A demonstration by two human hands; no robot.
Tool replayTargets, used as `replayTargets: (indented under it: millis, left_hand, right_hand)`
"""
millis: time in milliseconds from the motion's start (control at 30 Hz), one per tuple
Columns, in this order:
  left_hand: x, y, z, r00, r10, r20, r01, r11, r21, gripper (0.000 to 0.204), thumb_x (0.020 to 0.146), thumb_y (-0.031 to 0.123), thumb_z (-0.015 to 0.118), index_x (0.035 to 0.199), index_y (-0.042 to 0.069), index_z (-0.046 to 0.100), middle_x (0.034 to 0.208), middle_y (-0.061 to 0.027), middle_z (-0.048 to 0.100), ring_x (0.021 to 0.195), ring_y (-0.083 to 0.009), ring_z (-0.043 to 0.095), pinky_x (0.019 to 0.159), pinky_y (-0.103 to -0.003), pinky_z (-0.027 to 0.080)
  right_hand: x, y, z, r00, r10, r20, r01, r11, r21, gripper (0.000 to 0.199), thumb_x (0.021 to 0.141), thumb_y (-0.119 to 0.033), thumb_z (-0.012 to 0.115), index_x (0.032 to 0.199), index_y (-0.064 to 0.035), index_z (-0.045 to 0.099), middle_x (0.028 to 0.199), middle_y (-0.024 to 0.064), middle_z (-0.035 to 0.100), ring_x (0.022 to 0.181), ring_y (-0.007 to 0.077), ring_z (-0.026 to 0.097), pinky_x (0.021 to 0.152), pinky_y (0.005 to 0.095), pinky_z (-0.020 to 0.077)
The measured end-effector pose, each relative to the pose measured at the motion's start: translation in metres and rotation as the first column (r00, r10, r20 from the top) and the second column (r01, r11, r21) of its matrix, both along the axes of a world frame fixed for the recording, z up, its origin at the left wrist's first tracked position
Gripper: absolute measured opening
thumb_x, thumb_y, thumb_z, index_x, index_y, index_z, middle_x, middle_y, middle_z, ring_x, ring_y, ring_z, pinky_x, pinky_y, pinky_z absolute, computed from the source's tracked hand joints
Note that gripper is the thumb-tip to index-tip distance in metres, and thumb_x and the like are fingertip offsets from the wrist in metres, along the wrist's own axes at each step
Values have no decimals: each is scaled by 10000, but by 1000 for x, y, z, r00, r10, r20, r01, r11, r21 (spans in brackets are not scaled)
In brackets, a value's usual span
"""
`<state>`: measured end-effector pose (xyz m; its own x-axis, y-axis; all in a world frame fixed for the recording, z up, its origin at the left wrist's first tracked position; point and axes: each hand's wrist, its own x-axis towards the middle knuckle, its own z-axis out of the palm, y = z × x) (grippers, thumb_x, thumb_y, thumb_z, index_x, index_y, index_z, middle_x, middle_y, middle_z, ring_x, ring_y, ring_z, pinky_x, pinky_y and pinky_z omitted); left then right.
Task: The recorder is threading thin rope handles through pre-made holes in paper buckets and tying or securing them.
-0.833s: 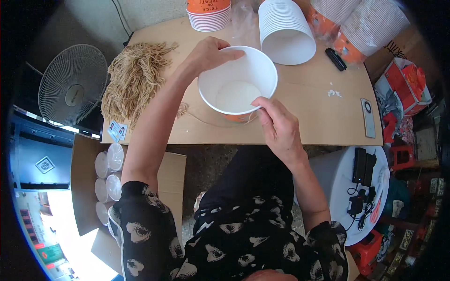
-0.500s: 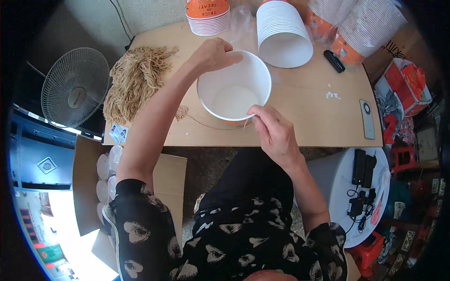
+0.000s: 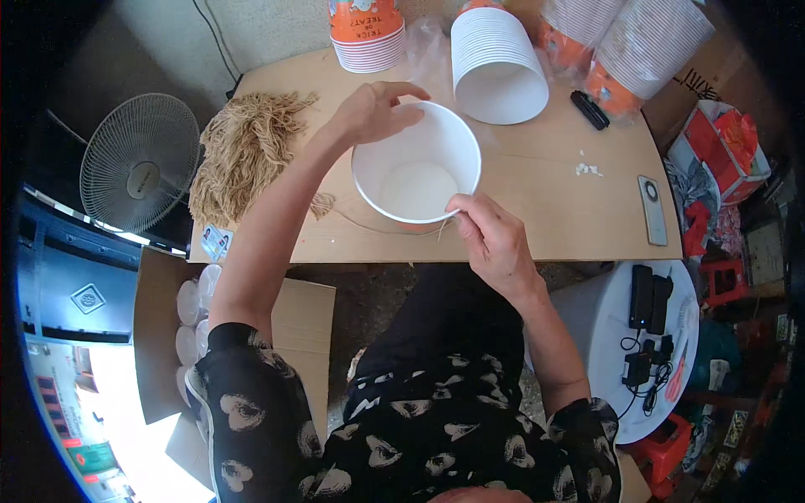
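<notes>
Bucket (image 3: 419, 180) at twelve o'clock over the counter (image 3: 558, 201): right fingers (image 3: 466, 205) of mine pinch its rim at five; my left fingers (image 3: 404, 90) straddle it near eleven, whether gripping I can't tell. Beyond, at one, lies a bucket stack (image 3: 493, 50).

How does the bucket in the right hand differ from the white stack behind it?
The bucket is single; the stack is many nested together. The bucket's rim is pinched by the right hand; the stack lies on its side, untouched. Both show round openings and white insides.
</notes>
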<state>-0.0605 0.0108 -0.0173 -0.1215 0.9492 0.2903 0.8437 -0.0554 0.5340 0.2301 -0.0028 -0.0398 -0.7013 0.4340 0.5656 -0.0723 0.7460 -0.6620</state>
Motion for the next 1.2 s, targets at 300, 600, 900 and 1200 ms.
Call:
replayTargets:
  millis: [300,600,900,1200]
  left_hand:
    - [9,-5,7,940,-163,300,199,976,-93,230,935,165,591,1155,105,621,888,-15,623,820,-100,603,712,-281,506]
    - [12,-19,8,989,45,138,-20,984,-178,295,875,292,697,1038,47,704,984,-93,721,850,-158,670,743,-314,538]
    - [51,-100,30,887,168,430,-373,809,454,240,963,159,653,1117,-23,684,957,-105,724,858,-149,684,784,-252,542]
    - [206,-188,-29,530,-45,847,69,998,10,288,1023,211,560,1142,-12,700,911,-48,644,702,-80,591,603,-207,471]
  right_hand:
    - [14,4,-3,1000,-2,21,2,1000,-5,138,915,22,593,1044,-20,569,894,154,613,834,332,648,707,397,517]
    - [18,3,-6,1000,-19,9,20,1000,-16,166,927,22,592,1088,-17,587,938,155,649,818,283,664,701,360,523]
    - [45,-6,-15,961,-223,-165,180,953,-245,168,974,-30,594,1138,4,595,890,68,670,745,91,599,678,245,497]
    - [67,-54,-10,977,-42,-208,-60,887,-459,105,1003,-41,542,1064,40,568,795,38,581,683,73,533,607,210,447]
